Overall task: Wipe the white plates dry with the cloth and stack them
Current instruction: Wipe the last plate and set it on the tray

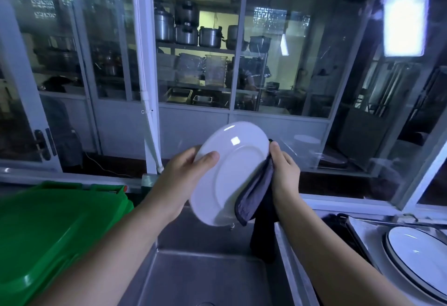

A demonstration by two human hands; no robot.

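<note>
Above the steel sink, the left grip pinches the rim of the tilted white plate while the right grip clasps the soft grey cloth over its opposite edge; probably slick, stiff and breakable, best held by the rim.

Left hand pinching plate rim, thumb in front; right hand gripping cloth at opposite rim.

One wide-angle view looks from the person's head, forward and a little down. It sits close over the left hand and right hand, held up mid-frame above the sink, and faces the glass partition on the far side.
</note>
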